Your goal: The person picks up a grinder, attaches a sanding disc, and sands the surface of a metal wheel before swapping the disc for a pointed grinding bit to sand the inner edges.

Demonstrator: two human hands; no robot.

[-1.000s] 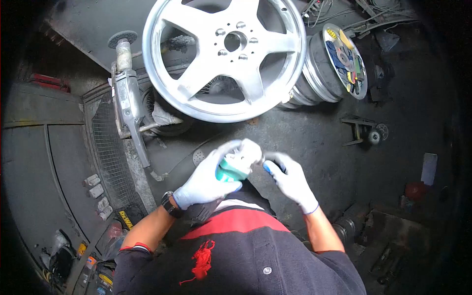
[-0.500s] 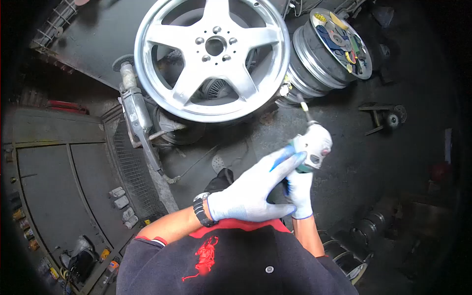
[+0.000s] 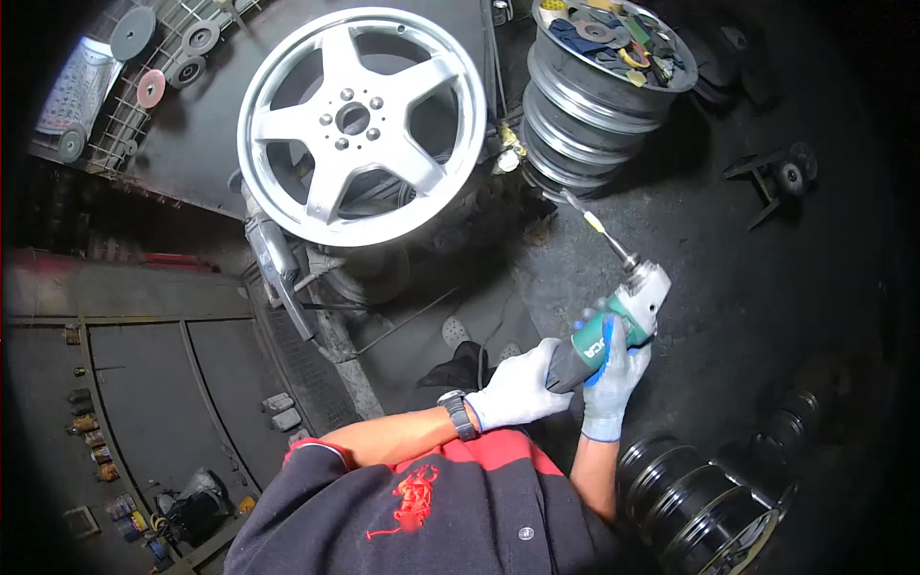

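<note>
A green and grey power tool (image 3: pixel 590 349) with a silver head and a long thin bit points up and to the left. My right hand (image 3: pixel 614 381), in a white and blue glove, is wrapped round its green body near the head. Around the dark rear end of the tool closes my left hand (image 3: pixel 523 385), gloved too, with a black watch at the wrist. Beyond both hands, a silver five-spoke wheel rim (image 3: pixel 335 209) lies face up. The tip of the bit is to the right of the rim, apart from it.
Stacked rims (image 3: pixel 586 129) at the upper right carry discs and gloves on top. Another grinder (image 3: pixel 276 261) hangs left of the spoked rim. Dark rims (image 3: pixel 692 506) stand at lower right, a metal stand (image 3: pixel 764 182) at right. Abrasive discs (image 3: pixel 133 34) hang at upper left.
The tool has turned, so its body and bit now show clearly. My left hand has moved from the tool's head to its rear end. The view has shifted, with the spoked rim now further left.
</note>
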